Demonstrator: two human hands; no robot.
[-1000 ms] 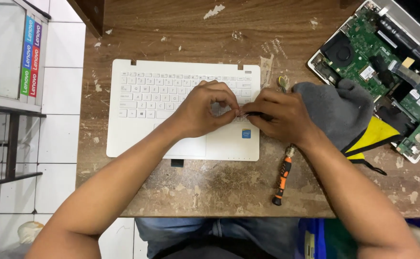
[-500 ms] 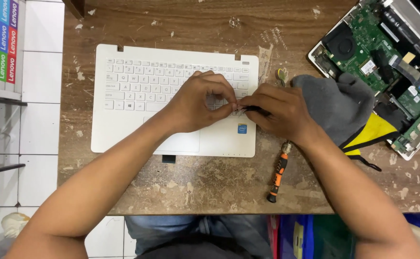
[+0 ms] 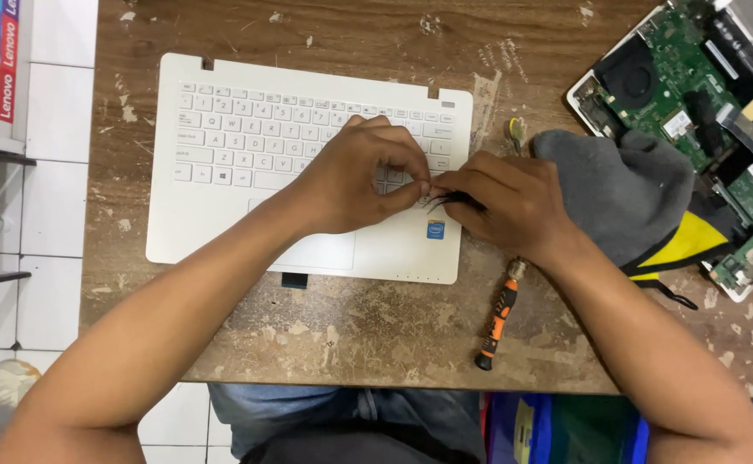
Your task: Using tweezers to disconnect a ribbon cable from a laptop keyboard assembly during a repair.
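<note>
From my feed the biggest thing is the scarred wooden table (image 3: 368,335), its near edge running just below the forearms. On it lies a white laptop keyboard shell (image 3: 222,215), long axis left to right, its right end under both hands. Far right, an opened laptop base with green board (image 3: 694,112) sits tilted at the table's corner, and a grey and yellow cloth (image 3: 626,193) lies between it and the right wrist, touching that arm. My left hand (image 3: 355,176) is curled over the keys on the right side of the shell, thumb and forefinger pinched shut at the tip. My right hand (image 3: 510,202) is closed too, gripping a small dark tool or bristled piece (image 3: 452,200) that points left toward the left fingertips; I cannot tell exactly what it is. The two pinches meet just above the shell's right palm rest, so the right hand is the nearer. An orange and black screwdriver (image 3: 497,322) lies apart below the right wrist, roughly upright in view, with open table around it.
</note>
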